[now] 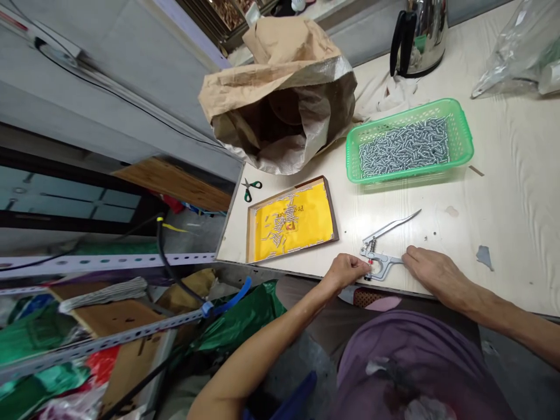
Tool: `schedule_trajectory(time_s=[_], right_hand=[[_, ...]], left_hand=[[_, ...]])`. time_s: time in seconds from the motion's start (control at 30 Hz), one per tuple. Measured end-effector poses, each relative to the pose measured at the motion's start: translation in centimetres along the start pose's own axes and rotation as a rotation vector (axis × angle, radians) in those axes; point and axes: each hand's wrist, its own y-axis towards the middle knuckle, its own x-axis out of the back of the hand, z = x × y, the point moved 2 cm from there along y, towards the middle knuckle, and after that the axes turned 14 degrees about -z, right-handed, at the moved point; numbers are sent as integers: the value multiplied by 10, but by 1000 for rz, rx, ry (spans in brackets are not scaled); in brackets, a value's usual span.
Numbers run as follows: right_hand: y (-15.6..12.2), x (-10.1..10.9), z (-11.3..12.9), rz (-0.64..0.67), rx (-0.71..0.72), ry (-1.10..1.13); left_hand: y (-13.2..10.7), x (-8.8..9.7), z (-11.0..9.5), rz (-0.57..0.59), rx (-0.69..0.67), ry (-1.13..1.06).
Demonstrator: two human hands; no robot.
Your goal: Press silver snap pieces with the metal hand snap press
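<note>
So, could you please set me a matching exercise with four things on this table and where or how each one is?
Things:
1 pliers tool
2 green basket
3 scissors
4 kettle

Descriptions:
A at the far side of the table
B full of small silvery metal parts
C by the far left corner of the wooden tray
D between the left hand and the right hand

Pairs: 1-D; 2-B; 3-C; 4-A
</note>
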Motion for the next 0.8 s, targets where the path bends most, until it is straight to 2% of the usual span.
schedule_trajectory(time_s=[0.13, 0.3, 0.47, 0.63, 0.8], right_hand=[[-4, -3, -2, 47, -23, 39], [4, 4, -28, -20, -67, -73], [19, 4, -52, 46, -4, -126], [29, 6, -49, 65, 23, -163], [28, 10, -39, 65, 44, -153]], left_hand=[[0, 0, -3, 71, 3, 32], [-2, -3, -3, 63, 73, -16], [-6, -6, -2, 16, 130, -57], [-10, -9, -1, 4, 141, -60], [-14, -7, 7, 19, 55, -89]])
